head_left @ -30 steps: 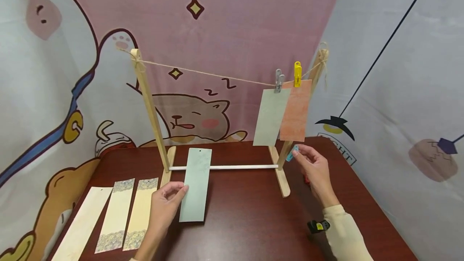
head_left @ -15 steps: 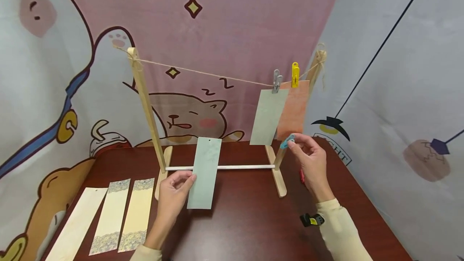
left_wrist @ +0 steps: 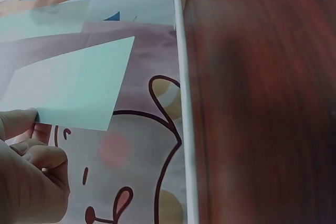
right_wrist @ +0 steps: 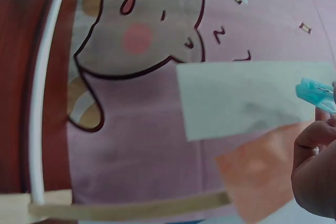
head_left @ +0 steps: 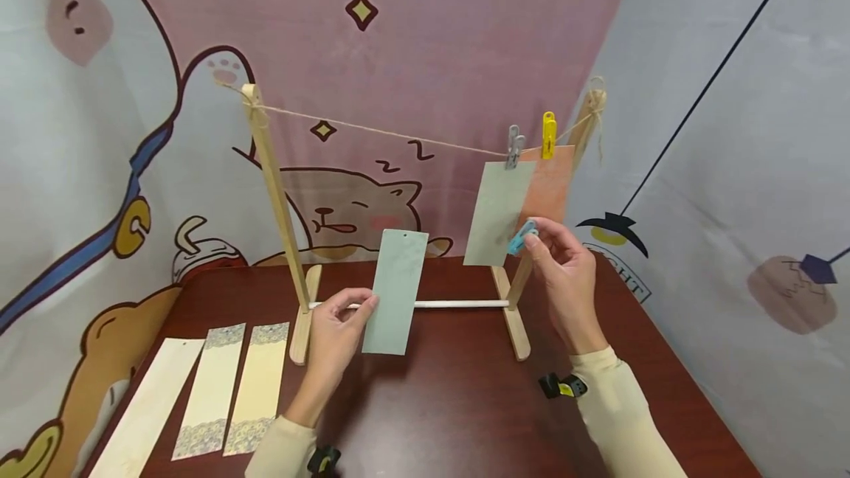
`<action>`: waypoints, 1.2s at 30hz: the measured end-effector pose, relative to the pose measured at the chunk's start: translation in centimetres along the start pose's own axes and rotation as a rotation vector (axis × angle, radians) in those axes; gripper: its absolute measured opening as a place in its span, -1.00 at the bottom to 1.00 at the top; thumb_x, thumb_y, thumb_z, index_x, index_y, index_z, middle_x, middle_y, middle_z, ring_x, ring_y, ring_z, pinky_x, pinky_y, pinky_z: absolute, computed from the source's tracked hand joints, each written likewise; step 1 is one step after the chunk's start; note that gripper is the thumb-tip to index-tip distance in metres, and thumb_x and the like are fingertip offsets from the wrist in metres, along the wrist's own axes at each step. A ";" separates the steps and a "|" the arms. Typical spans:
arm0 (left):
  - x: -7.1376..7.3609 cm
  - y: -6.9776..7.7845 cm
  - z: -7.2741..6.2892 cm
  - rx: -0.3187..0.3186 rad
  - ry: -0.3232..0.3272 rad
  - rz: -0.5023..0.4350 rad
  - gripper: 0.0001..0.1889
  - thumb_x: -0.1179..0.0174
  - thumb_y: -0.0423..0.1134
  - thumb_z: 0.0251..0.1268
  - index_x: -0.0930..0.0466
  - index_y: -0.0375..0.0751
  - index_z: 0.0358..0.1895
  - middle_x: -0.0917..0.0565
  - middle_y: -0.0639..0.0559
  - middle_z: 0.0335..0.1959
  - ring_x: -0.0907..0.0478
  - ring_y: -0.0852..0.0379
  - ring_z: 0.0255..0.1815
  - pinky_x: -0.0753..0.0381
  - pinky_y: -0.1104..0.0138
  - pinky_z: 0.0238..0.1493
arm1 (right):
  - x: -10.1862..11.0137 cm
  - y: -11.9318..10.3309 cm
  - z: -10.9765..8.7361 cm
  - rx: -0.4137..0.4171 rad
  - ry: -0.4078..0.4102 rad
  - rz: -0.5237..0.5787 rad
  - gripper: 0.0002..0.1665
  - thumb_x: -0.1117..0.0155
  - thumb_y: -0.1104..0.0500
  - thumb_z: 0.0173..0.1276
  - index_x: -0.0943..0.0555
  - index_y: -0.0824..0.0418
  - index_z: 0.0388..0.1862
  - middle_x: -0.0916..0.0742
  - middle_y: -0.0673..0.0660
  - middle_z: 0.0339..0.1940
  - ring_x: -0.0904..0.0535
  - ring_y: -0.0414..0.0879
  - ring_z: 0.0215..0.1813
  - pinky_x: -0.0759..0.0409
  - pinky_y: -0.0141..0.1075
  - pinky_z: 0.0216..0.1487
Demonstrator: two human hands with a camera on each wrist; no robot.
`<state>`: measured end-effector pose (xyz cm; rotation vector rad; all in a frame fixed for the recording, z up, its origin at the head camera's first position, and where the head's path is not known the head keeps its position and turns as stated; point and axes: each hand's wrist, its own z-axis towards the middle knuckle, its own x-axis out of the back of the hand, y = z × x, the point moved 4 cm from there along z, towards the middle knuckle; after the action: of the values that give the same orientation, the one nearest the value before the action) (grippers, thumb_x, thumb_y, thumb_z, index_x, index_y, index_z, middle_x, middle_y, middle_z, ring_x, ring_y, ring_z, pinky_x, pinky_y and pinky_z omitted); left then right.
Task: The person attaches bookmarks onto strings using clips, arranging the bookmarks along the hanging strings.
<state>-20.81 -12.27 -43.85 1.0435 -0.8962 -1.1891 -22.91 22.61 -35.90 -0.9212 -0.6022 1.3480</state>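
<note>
My left hand [head_left: 339, 327] pinches the left edge of a pale green paper bookmark [head_left: 396, 293], which has a small hole near its top and is held upright above the table. In the left wrist view, thumb and fingers grip that bookmark [left_wrist: 73, 85] by its edge. My right hand [head_left: 567, 279] pinches a light blue clothespin [head_left: 522, 237], close in front of the hanging papers. On the twine [head_left: 392, 133], a grey clothespin [head_left: 514, 147] holds a pale green card [head_left: 498, 212] and a yellow clothespin [head_left: 548, 136] holds an orange card [head_left: 550, 183], partly hidden behind the green one.
The twine runs between two wooden posts [head_left: 275, 198] joined low down by a white rod [head_left: 461, 304]. Three bookmarks lie at the table's left: a plain cream one [head_left: 149, 404], a lace-patterned white one [head_left: 211, 389] and a lace-patterned yellow one [head_left: 259, 386]. A cartoon cloth hangs behind.
My left hand has raised the pale green bookmark and moved it rightward. My right hand has lifted the blue clothespin, shifting slightly left, up in front of the hanging cards.
</note>
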 end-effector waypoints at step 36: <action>-5.0 3.0 4.3 -0.143 -0.015 -0.136 -0.90 -0.47 -0.40 0.43 -0.83 -0.39 -0.12 -0.82 -0.17 -0.26 -0.62 0.11 -0.25 -0.55 0.41 -0.23 | -7.5 -6.0 4.7 0.142 -0.049 0.116 -0.71 -0.44 0.39 0.53 -0.75 0.38 0.18 -0.73 0.11 -0.40 -0.25 -0.20 -0.61 -0.09 -0.38 -0.60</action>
<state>-24.82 -7.85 -39.75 0.9922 -0.7495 -1.3560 -24.70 16.47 -27.36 -0.8196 -0.4894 1.5017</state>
